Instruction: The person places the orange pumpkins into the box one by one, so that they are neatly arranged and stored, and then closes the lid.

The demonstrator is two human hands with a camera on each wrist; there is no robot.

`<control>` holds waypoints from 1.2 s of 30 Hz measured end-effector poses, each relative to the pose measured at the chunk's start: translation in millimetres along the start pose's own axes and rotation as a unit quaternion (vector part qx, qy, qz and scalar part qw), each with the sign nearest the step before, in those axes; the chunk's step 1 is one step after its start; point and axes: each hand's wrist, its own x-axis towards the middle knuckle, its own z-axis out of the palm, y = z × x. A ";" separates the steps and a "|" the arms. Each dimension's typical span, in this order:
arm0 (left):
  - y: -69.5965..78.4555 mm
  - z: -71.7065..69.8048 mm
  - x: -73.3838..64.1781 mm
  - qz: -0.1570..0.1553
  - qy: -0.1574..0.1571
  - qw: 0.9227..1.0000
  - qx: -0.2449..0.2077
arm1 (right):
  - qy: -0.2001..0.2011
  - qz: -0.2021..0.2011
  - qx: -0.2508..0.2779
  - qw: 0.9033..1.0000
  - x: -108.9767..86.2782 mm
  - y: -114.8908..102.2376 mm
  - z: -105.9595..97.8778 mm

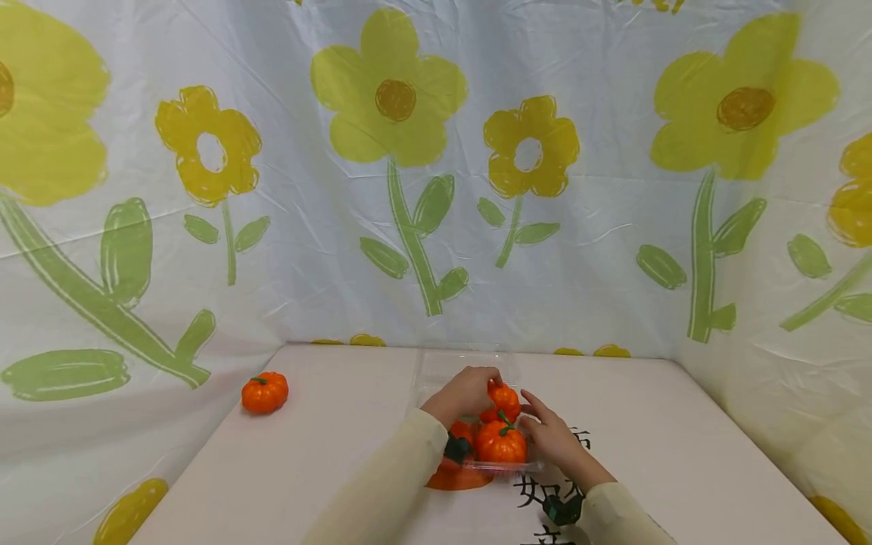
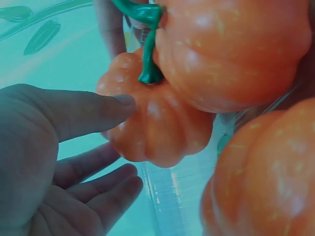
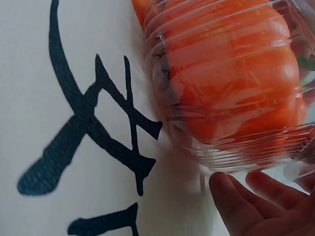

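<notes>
**A Small Pumpkin (image 2: 160, 118) in the Grip**

We see the left hand (image 1: 470, 392) with its grip closed around the small ribbed pumpkin: in the left wrist view, the thumb lies on the near side and a finger passes behind. This pumpkin sits just behind a large pumpkin (image 1: 500, 443), at the back of a clear container (image 3: 231, 155); we cannot tell whether it touches the base. The right hand (image 1: 555, 439) stands at the container's right side, its grip apart and holding nothing, fingertips next to the ridged wall. To the left of the large pumpkin, we note another pumpkin (image 2: 270, 177), partly hidden by the left arm in the head view. The lid (image 1: 466, 363) lies open behind. Farther out, a lone pumpkin (image 1: 265, 393) rests near the left edge of the desk (image 1: 341, 409). Black characters (image 3: 83, 113) mark the surface at right; a flowered curtain (image 1: 293, 189) hangs behind.
</notes>
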 end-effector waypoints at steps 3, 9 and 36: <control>-0.5 -2.1 -0.6 -0.002 -0.005 1.000 0.000 | 0.002 -0.001 -0.001 1.000 -0.6 -0.6 0.2; -4.0 -4.3 -1.1 0.000 -0.006 1.000 -0.002 | 0.001 -0.002 0.002 1.000 -0.4 -0.3 0.7; -41.2 -43.7 -18.1 -0.027 0.020 0.998 -0.058 | 0.012 -0.006 -0.023 1.000 0.9 0.7 1.9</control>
